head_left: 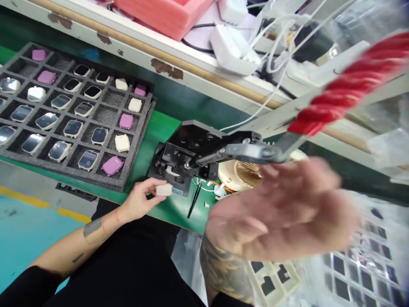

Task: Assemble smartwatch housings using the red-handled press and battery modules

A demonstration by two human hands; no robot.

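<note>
My left hand [142,199] pinches a small cream-white watch case [163,190] between thumb and fingers, at the front of a black hand press [191,149]. The case is close beside the press's base. A steel lever with a red spiral-ribbed grip [348,91] rises from the press towards the upper right. My right hand [281,211], smeared by motion, is below the lever with its palm turned up. Its fingers are loosely bent and away from the grip, and nothing shows in it.
A grey foam tray [128,179] on the left holds several smartwatches and purple and cream cases. Black tweezers [194,200] lie on the green mat [179,215]. Behind the press stands a cream fan [247,172]. A shelf above carries a red foam box [169,17] and white adapters [234,51].
</note>
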